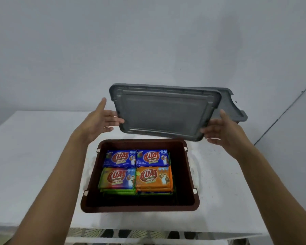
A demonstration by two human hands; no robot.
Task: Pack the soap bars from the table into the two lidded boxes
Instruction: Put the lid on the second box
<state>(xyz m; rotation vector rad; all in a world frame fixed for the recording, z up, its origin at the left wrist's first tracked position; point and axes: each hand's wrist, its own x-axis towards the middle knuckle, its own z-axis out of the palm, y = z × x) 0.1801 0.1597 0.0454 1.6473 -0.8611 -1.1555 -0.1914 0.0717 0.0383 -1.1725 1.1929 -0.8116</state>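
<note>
**Only partly seen: a second lid behind the first**

From the head view, a second grey lid [234, 106] showed just its right end. The rest of it, and whatever lay under it, was covered by the grey lid [163, 114] held in front. Stacked soap bars [136, 171] filled the open brown box [140, 207] on the white counter [34, 156], the lower layers mostly hidden beneath the top four. Both arms stretched forward. The left hand [102, 121] and right hand [223, 133] kept their fingers [114, 119] straight and uncurled, pressing the tilted lid's opposite edges above the box's far rim.
</note>
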